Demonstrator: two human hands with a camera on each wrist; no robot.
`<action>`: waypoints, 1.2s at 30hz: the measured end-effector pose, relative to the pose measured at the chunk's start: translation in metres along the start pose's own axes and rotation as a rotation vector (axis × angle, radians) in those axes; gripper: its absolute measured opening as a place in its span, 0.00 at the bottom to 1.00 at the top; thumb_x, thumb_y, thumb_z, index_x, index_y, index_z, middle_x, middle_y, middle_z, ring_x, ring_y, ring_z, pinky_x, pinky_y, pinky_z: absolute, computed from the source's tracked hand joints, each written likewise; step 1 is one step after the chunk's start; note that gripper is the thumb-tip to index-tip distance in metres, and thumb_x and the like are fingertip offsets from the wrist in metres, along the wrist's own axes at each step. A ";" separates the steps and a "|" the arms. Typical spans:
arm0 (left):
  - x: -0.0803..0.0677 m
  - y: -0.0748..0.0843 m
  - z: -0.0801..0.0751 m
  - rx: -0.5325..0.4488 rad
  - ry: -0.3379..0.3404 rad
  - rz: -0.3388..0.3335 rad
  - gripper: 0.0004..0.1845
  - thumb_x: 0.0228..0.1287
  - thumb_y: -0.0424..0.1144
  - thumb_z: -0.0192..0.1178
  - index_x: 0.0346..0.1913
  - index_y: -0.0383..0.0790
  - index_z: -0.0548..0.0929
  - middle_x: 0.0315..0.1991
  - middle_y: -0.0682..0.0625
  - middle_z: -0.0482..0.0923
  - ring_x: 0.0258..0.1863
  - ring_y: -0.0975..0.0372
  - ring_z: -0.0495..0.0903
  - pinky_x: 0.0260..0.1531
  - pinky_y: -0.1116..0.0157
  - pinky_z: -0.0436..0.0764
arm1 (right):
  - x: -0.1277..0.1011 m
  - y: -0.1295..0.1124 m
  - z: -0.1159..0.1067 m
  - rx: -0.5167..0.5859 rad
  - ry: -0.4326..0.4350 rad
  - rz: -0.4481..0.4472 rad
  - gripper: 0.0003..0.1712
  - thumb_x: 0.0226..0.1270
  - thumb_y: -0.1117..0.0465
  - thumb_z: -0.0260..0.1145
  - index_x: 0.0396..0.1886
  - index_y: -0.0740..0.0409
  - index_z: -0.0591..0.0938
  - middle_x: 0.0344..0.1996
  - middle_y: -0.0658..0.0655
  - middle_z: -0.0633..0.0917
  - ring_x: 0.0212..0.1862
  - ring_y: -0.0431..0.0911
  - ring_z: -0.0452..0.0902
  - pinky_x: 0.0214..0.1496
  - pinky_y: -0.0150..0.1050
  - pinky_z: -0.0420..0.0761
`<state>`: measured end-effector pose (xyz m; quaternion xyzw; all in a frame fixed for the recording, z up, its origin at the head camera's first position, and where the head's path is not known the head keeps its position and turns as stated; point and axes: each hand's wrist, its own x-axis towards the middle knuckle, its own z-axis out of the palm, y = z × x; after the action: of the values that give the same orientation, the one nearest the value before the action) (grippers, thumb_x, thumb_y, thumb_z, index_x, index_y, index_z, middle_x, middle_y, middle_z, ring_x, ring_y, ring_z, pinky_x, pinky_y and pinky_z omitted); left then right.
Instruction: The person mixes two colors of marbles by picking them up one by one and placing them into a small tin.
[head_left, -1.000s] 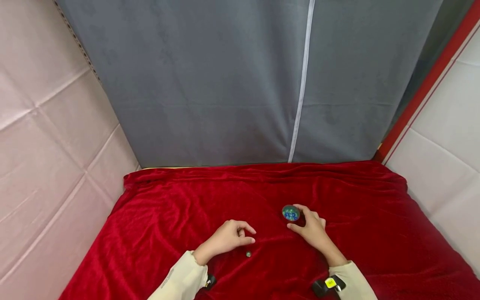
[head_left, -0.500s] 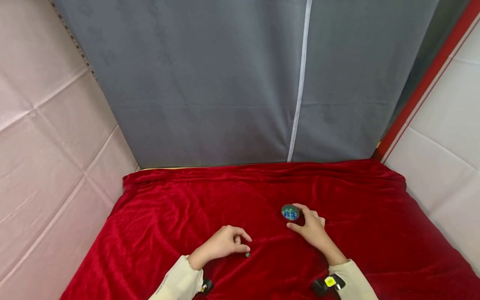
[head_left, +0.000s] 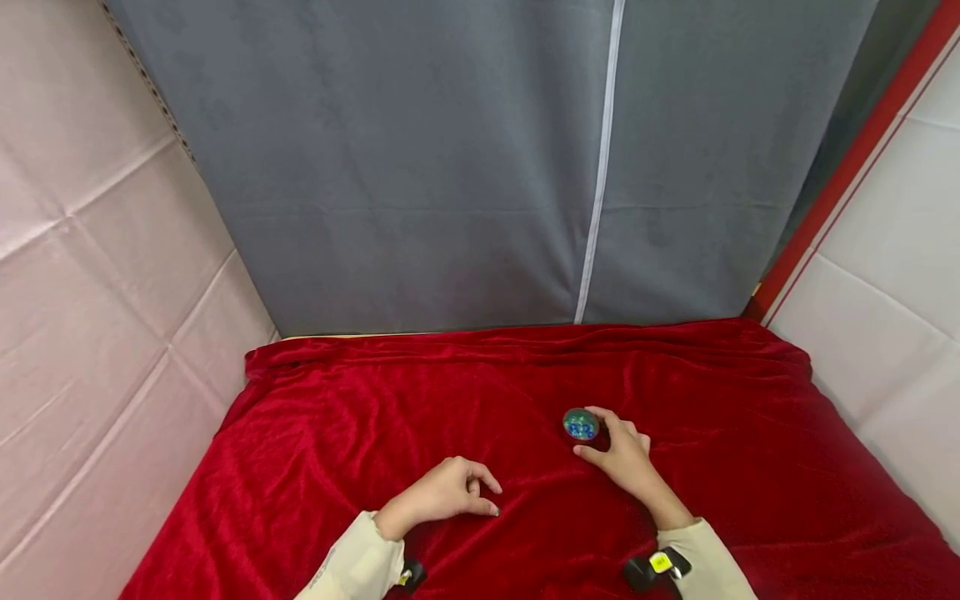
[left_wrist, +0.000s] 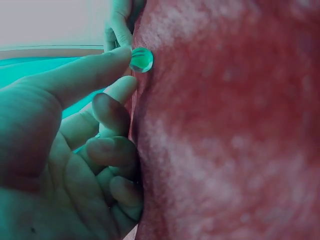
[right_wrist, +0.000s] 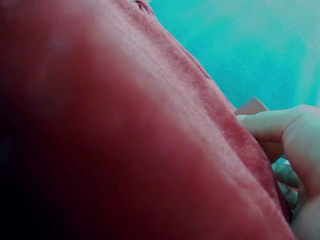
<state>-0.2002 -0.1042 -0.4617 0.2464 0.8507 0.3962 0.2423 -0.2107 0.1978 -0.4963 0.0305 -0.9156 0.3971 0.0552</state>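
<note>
On the red velvet cloth, my left hand lies with its fingers curled. In the left wrist view, the left hand pinches a small green glass marble between thumb and index fingertip, against the cloth. The head view hides the marble under those fingers. To the right, my right hand grips a small round dish holding blue and green marbles, index finger over its far rim and thumb on the near side. The right wrist view shows only cloth and the fingers at its right edge.
A grey curtain with a white seam hangs behind the table. Pale quilted panels close in the left and right sides. The cloth is rumpled along its far edge. Both wrists wear cream sleeves and small cameras.
My left hand drew back toward me and to the left, and its fingertips came down over the loose marble, which now is hidden in the head view. The right hand stayed on the dish.
</note>
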 end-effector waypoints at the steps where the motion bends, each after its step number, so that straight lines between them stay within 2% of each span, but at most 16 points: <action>1: 0.000 0.000 0.000 0.001 -0.002 -0.004 0.11 0.53 0.42 0.71 0.40 0.44 0.87 0.14 0.59 0.71 0.15 0.71 0.63 0.20 0.75 0.65 | 0.000 0.000 0.000 0.000 0.001 -0.001 0.37 0.55 0.55 0.75 0.63 0.58 0.72 0.56 0.63 0.79 0.55 0.58 0.68 0.46 0.47 0.53; 8: -0.001 0.001 0.000 0.037 0.014 -0.009 0.10 0.51 0.42 0.72 0.37 0.45 0.87 0.14 0.60 0.71 0.15 0.72 0.64 0.19 0.76 0.65 | 0.001 0.000 0.000 0.016 0.001 0.000 0.37 0.54 0.55 0.75 0.63 0.57 0.72 0.56 0.62 0.79 0.55 0.58 0.67 0.46 0.47 0.52; 22: -0.003 0.003 0.001 0.095 -0.017 -0.038 0.06 0.50 0.44 0.73 0.32 0.51 0.88 0.13 0.61 0.72 0.15 0.72 0.64 0.21 0.75 0.65 | 0.002 -0.003 -0.002 0.007 -0.002 -0.002 0.37 0.54 0.56 0.74 0.63 0.58 0.72 0.56 0.63 0.79 0.55 0.58 0.67 0.46 0.47 0.52; 36: -0.004 0.002 0.003 0.101 -0.015 -0.007 0.05 0.52 0.43 0.72 0.31 0.50 0.87 0.13 0.61 0.71 0.14 0.73 0.64 0.20 0.75 0.65 | -0.001 -0.002 -0.001 0.012 -0.005 -0.002 0.37 0.55 0.55 0.74 0.63 0.58 0.72 0.56 0.62 0.79 0.55 0.58 0.67 0.45 0.46 0.52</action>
<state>-0.1952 -0.1036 -0.4607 0.2583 0.8686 0.3502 0.2370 -0.2092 0.1970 -0.4949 0.0329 -0.9134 0.4022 0.0531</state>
